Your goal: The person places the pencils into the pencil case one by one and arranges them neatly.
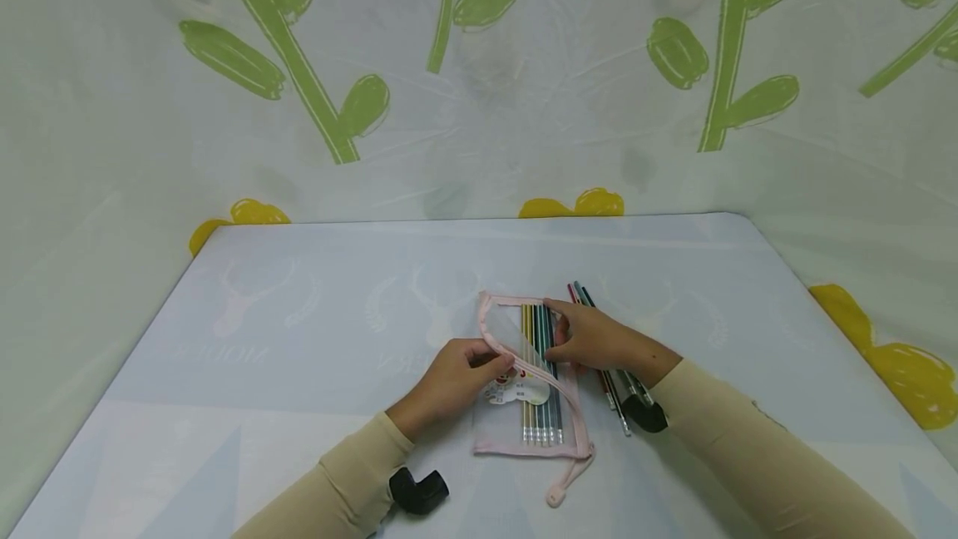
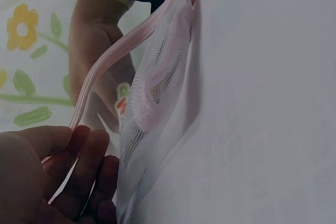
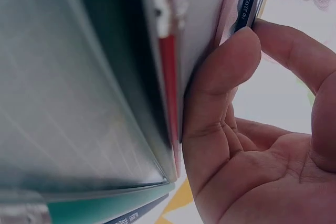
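A mesh pencil pouch [image 1: 496, 429] with pink trim lies on the table, its zipped side gaping. Inside, a row of yellow, silver, dark and green pencils [image 1: 540, 421] lies side by side, silver ends toward me. My left hand [image 1: 452, 381] pinches the pink zipper edge [image 2: 113, 51] between thumb and fingers and holds it up. At the pouch's right side, my right hand [image 1: 599, 341] pinches a dark blue pencil [image 3: 248, 2] printed with white characters between thumb and finger. Part of this pencil is hidden. A white printed label [image 1: 524, 390] shows through the mesh.
Several loose pencils [image 1: 608, 389] lie right of the pouch, partly under my right forearm. A pink zipper pull [image 1: 556, 495] hangs toward me. Black wrist mounts [image 1: 419, 492] sit by both sleeves. Behind the white table [image 1: 299, 314] hangs a leaf-patterned sheet [image 1: 554, 123].
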Available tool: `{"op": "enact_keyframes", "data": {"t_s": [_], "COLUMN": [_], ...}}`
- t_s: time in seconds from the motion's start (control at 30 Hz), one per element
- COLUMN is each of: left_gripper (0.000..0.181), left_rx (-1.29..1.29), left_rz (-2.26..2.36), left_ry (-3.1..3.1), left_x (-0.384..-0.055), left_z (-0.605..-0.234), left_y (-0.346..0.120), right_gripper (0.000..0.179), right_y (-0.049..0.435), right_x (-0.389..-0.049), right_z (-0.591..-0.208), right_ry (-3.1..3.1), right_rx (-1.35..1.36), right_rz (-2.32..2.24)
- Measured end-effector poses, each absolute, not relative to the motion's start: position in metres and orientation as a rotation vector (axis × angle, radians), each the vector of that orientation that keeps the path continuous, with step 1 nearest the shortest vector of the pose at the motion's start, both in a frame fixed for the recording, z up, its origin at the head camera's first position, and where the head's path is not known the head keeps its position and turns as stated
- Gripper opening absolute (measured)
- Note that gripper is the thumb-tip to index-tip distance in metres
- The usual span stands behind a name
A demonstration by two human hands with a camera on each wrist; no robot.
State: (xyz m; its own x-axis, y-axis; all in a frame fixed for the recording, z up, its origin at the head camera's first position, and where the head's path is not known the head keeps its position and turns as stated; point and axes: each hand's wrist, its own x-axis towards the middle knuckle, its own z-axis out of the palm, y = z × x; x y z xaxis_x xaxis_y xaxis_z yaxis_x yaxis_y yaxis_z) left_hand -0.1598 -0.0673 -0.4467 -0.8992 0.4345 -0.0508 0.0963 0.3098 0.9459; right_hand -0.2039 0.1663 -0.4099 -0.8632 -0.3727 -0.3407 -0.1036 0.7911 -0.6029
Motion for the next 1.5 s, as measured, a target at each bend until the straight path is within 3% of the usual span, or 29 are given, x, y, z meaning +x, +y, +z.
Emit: {"op": "enact_keyframes", "data": {"t_s": [0.23,0.63,1.07,1.5], "left_gripper": [0.023,0.024,0.025,0.024], "left_rx": [0.457,0.464,0.478,0.464], "left_rz": [1.632,1.635,1.623,1.631], "left_ry": [2.266,2.274,2.283,2.285], "left_x": [-0.159,-0.159,-0.156,-0.155], "left_z": [-0.446,-0.446,-0.445,-0.444], "left_y": [-0.067,-0.067,-0.068,-0.066], "right_gripper": [0.083,0.045,0.036,0.039], "right_y": [0.172,0.186,0.209,0.232], "right_x": [-0.201,-0.189,-0.185,-0.188], "right_z": [-0.408,-0.398,-0.399,-0.393], "right_ry": [2.506,2.686,2.889,2.897], "right_rx": [-0.316,-0.377,-0.397,-0.353], "right_rz": [-0.869,-0.998,-1.010,-0.932]}}
